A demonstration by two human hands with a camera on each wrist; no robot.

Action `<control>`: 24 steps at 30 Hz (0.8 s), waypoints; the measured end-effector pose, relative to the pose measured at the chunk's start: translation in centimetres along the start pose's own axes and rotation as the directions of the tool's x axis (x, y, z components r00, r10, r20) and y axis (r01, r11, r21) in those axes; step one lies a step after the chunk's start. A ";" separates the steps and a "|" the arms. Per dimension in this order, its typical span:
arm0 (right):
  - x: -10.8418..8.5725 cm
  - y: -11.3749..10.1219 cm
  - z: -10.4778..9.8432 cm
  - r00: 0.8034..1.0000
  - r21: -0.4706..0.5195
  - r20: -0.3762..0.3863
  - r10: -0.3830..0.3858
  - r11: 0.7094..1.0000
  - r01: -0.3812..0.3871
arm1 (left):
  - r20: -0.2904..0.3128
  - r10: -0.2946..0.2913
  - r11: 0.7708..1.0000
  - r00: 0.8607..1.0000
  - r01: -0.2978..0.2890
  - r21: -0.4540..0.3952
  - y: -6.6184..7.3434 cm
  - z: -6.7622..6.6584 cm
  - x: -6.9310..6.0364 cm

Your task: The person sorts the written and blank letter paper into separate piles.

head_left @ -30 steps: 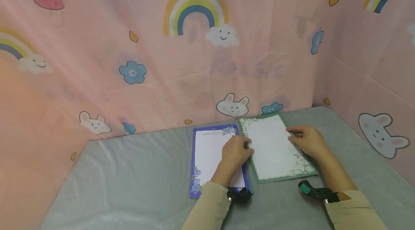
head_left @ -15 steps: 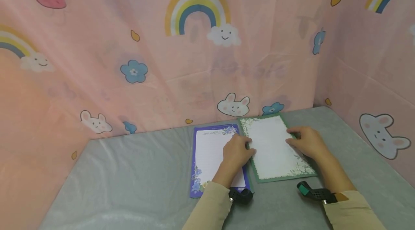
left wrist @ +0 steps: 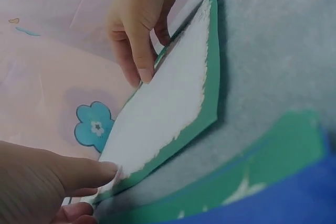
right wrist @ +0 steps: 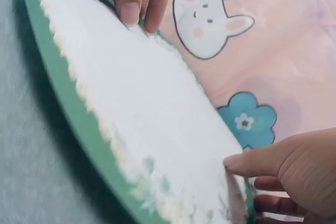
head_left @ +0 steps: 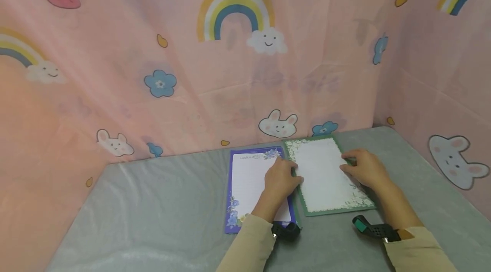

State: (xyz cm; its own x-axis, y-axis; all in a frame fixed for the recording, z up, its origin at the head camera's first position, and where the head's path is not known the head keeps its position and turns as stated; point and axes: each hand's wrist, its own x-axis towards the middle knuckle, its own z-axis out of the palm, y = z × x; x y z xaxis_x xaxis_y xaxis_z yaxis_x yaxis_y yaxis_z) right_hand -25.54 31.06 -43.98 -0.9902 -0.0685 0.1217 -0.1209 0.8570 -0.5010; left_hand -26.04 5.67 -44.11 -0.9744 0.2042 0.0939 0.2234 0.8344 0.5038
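A sheet of letter paper [head_left: 318, 174] with a green floral border and a white middle lies on the right in the head view. My left hand [head_left: 279, 180] pinches its left edge between thumb and fingers. On the opposite edge, my right hand [head_left: 366, 170] grips with its thumb on top, seen closely in the right wrist view, where that hand [right wrist: 310, 171] enters from the lower right. A shadow runs along the paper's near edge in both wrist views. Under my left forearm lies a blue-purple floral sheet [head_left: 249, 178], partly hidden by it.
Both papers are on a grey cloth-covered table [head_left: 165, 204]. In the left wrist view, a green border [left wrist: 283, 150] shows beside the blue one. A pink printed curtain [head_left: 215, 93] closes off the back and sides. Each wrist wears a black strap [head_left: 374, 228].
Both hands keep their hold on the green-bordered paper, which stays almost in place. The head view has shifted slightly.
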 end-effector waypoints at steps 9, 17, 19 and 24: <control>0.1 -5.0 -1.0 0.998 0.085 -0.054 -0.031 0.996 0.035 | 0.014 0.016 0.992 1.000 -0.014 -0.124 -0.2 -3.4 -0.3; 0.1 -9.6 1.3 0.989 0.159 -0.061 -0.134 0.977 0.142 | 0.009 0.035 0.988 0.999 -0.033 -0.153 -3.5 -7.5 -1.5; -0.1 -10.5 2.0 0.990 0.168 -0.035 -0.139 0.975 0.142 | -0.014 0.038 0.988 0.999 -0.040 -0.146 -4.7 -8.2 -1.9; -0.9 -12.1 3.5 0.988 0.223 0.033 -0.154 0.964 0.143 | -0.081 0.028 0.987 0.996 -0.040 -0.155 -8.3 -9.2 -3.1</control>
State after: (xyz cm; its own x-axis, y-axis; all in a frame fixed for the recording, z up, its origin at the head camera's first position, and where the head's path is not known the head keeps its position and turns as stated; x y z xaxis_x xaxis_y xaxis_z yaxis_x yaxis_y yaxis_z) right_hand -23.48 18.97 -41.04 -0.9616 -0.2162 0.1693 -0.2736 0.7029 -0.6566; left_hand -25.11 -6.60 -40.67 -0.9666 0.1853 0.1771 0.2559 0.7358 0.6270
